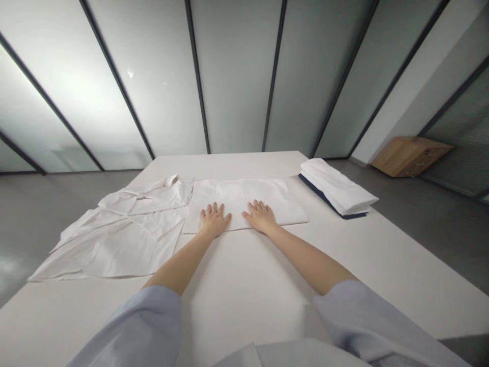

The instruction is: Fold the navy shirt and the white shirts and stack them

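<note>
A white cloth folded into a flat rectangle (pixel 240 196) lies in the middle of the table. My left hand (pixel 214 220) rests flat on its near edge, left of centre, with the fingers spread. Further right along the same edge, my right hand (pixel 260 216) is pressed flat too, fingers apart. Neither hand grasps the fabric. Beside the folded cloth on the left is a loose, wrinkled white garment or cloth (pixel 122 244), its layers overlapping; I cannot tell its exact kind.
On the right of the white table (pixel 244 285) sits a stack of folded white cloth (pixel 336 186) with a dark navy piece (pixel 321 194) beneath. Frosted glass panels (pixel 237 76) stand behind the table. A wooden cabinet (pixel 408 155) is on the floor at the far right.
</note>
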`<state>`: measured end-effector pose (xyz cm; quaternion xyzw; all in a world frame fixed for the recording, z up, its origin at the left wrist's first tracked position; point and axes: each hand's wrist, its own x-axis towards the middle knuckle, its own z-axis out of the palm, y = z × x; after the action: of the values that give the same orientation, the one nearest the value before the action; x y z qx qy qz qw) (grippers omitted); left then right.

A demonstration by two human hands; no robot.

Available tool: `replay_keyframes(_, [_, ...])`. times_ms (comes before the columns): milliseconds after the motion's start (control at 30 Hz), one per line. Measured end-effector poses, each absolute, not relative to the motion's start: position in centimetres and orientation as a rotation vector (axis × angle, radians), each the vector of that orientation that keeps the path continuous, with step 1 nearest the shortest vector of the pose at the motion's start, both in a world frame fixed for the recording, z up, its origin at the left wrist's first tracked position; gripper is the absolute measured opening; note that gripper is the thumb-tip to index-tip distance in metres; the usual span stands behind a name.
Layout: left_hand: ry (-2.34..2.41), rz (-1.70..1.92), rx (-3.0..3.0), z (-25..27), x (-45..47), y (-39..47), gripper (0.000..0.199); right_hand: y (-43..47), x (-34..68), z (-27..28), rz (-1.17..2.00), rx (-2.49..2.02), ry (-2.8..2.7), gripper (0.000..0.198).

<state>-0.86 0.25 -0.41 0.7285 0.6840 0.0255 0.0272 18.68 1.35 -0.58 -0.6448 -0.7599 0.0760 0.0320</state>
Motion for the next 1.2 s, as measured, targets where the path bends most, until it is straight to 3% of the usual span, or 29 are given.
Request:
replay_keyframes(267, [2.151,0.041,2.199,-0.2,-4.7,-0.1,0.073,1.2,26.4,-1.1,0.213,-2.220,-2.145,0.067])
replay_keyframes(500, [2.160,0.043,2.168,-0.1,-4.0,-1.4,0.074,1.5,29.4,-1.7,0.099,-2.159,-2.198,0.064])
replay_keyframes(733, [1.984,0.086,2.554,1.1,-2.7,-4.3,0.065,4.9,32.1,-1.2,-0.023,-2.193,-2.072,0.063])
replay_keyframes(867, [1.626,0.118,2.680,1.3,-2.4,-3.9,0.051,5.8,30.0,0.2,-0.213,-2.157,-1.945,0.053])
replay_keyframes(1033, [1.717,0.103,2.541,-0.3,-2.2,-2.9,0.066,3.5,22.7,0.9,-0.022,-1.781,-2.371,0.050])
replay_keyframes(1200, [1.926,0.005,2.430,-0.3,-0.5,-2.7,0.070,0.4,18.1,-0.3,0.017,-1.644,-2.539,0.059])
